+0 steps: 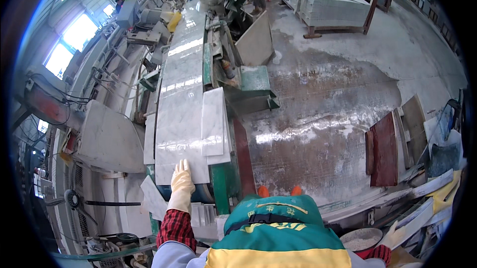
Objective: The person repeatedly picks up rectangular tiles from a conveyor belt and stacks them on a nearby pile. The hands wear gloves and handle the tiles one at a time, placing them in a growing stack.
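My left hand (182, 182), in a cream rubber glove, lies with its fingers stretched out on the near end of a polished white-grey marble slab (179, 143). That slab rests on a long conveyor line running away from me. Narrower marble strips (213, 124) overlap its right edge. Far off to the lower right is my right hand (393, 236), gloved alike, beside a long pale strip (413, 223) and a round basin (371, 231) with whitish stuff in it. Whether its fingers grip the strip cannot be made out.
A green machine frame (218, 188) edges the conveyor on my side. Beyond a wet floor, stacked pale blocks (338, 9) stand on a pallet. Dark red boards (384, 151) lean at right. A large pale panel (110, 136) stands left of the line.
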The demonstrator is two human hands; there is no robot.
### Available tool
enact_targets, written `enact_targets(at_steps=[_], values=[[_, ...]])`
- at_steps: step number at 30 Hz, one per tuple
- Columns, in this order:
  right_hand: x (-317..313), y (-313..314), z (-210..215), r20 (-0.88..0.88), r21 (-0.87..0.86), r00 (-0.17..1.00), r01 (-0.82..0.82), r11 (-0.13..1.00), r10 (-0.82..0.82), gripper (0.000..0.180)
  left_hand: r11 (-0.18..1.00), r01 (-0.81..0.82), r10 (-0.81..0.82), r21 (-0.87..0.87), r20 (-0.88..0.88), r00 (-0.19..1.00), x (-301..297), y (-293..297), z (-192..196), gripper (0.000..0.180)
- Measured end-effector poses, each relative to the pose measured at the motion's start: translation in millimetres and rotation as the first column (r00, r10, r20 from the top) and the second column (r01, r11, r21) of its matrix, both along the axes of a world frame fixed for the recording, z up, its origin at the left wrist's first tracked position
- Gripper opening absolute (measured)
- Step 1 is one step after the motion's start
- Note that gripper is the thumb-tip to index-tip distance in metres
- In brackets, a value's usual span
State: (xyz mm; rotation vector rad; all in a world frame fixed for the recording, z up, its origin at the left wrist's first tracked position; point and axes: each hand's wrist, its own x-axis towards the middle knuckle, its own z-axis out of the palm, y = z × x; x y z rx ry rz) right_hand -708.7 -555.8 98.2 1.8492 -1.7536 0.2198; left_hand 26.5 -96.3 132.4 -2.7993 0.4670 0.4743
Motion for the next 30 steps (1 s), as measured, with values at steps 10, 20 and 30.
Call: enact_targets(at_steps=[10, 20, 30], values=[[13, 17, -36, 0.056, 0.077, 0.961, 0.267, 0.961, -0.272, 0.063, 0.999, -0.048, 0.050, 0.021, -0.083, 0.995, 19, -3, -20, 0.108], [34, 32, -23, 0.031, 0.047, 0.965, 0.259, 0.965, -0.260, 0.068, 0.999, -0.042, 0.042, -0.011, -0.047, 0.998, 12, -9, -21, 0.107], [38, 41, -26, 0.104, 0.078, 0.954, 0.273, 0.959, -0.280, 0.068, 0.997, -0.079, 0.080, 0.018, -0.051, 0.995, 17, -14, -18, 0.111]])
